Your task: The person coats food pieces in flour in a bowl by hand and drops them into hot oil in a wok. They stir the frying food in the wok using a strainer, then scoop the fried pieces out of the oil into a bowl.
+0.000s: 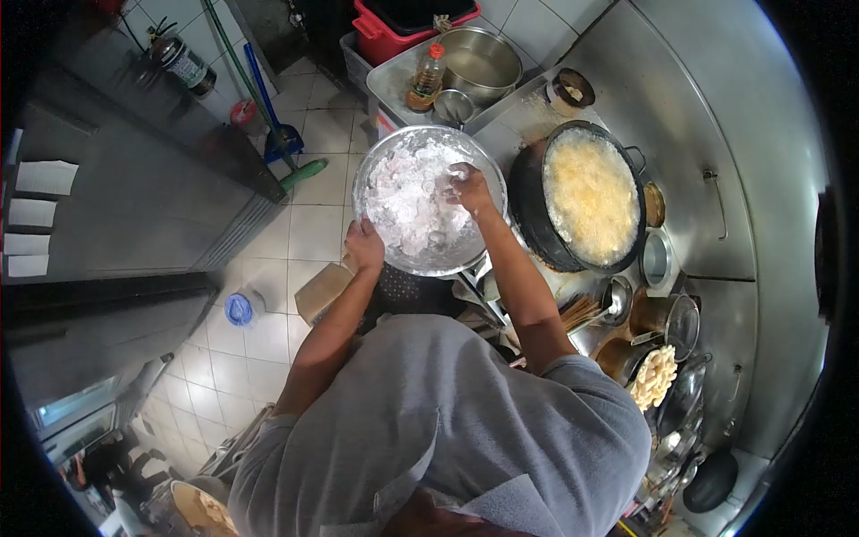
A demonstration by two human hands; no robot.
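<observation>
Grey short-sleeved shirt [429,385], nearest my remote viewpoint, worn by the person whose hands I follow.

Pale golden, stick-shaped pieces [655,378], heaped beside the right shoulder; set apart from the bowl, I judge, to keep them free of flour.

Left hand [364,243], bare: fingers closed on the near-left rim of a wide, round, silver-coloured metal bowl [463,249]. I take this grip as a steadying one; what bears the bowl's weight I cannot tell.

Right hand [470,191], bare: fingers partly curled, reaching over the far-right rim into white, powder-dusted lumps [407,192] that lie within the bowl. Whether the fingers have hold of any, I cannot tell. The left hand's place at the opposite side probably stops the bowl turning.

Large, round, black metal pot [528,201], just right of the bowl, filled with frothing yellow liquid [593,192]; a closeness that presumably shortens the reach.

Clear bottle with red cap [427,80] and wide silver metal pot [483,61], beyond the bowl on a metal worktop [386,82], seemingly parked outside the working area.

Red plastic container [371,29], farthest, behind the worktop.
</observation>
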